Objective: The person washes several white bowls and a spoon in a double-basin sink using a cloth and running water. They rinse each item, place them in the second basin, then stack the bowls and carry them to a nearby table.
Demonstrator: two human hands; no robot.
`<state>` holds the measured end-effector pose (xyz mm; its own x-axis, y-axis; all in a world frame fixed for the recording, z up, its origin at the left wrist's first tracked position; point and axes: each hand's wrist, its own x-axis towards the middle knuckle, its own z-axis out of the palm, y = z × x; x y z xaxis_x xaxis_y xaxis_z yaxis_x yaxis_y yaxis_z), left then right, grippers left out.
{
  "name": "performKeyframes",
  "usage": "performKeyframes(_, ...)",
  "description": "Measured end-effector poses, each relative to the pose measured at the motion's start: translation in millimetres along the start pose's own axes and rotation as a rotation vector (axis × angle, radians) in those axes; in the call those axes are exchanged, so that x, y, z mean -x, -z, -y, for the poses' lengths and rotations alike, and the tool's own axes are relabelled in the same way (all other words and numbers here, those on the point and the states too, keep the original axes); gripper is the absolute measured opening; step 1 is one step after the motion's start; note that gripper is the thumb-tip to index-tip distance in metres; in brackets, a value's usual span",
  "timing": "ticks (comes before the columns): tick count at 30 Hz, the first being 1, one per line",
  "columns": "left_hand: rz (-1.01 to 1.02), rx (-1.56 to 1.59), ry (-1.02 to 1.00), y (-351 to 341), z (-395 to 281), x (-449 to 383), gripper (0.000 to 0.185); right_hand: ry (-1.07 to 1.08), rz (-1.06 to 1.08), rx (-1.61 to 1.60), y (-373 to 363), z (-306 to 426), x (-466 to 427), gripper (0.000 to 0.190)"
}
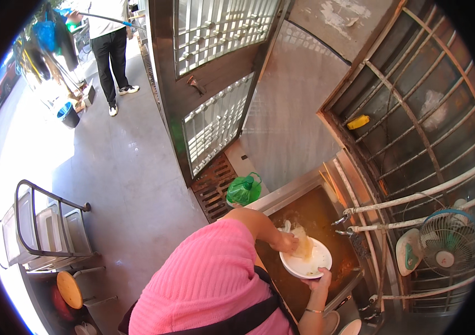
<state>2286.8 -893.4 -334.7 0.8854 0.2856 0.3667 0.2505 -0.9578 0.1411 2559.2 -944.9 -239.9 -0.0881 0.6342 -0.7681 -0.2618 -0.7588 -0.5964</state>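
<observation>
My left hand (288,243) grips a pale yellowish wash cloth (303,242) and presses it into a white bowl (317,261). The bowl is tilted, and small bits of food residue show on its inner wall. Its near rim is gripped by my right hand (320,280), with a bracelet on that wrist. Both hands are over a metal sink (258,204) filled with murky brown water (304,205). Something whitish beside the cloth, close to my left hand, is too unclear to name.
Two taps (343,231) on white pipes project over the sink's far side. Chopsticks (332,184) lie along its ledge. A green plastic jug (243,191) stands by a floor drain grate (214,184). Bowls (350,327) sit below right. Behind are a fan (445,257), a trolley (53,234) and a person (109,54) holding a pole.
</observation>
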Motion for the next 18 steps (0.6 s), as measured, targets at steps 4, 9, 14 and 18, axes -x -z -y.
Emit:
performKeyframes(4,0.270,0.162,0.243,13,-47,-42,0.013,-0.009,-0.089,-0.030,-22,-19,-12,0.069)
performKeyframes(9,0.221,0.685,0.637,47,-76,-103,0.022,0.198,-0.128,-0.233,-35,-47,-29,0.053)
performKeyframes(14,0.417,0.627,0.406,34,-80,-70,0.069,0.401,0.063,-0.213,-16,-27,-19,0.060)
performKeyframes(18,0.339,0.265,-0.013,2,-44,-2,0.056,0.299,-0.051,-0.132,3,-4,-19,0.071)
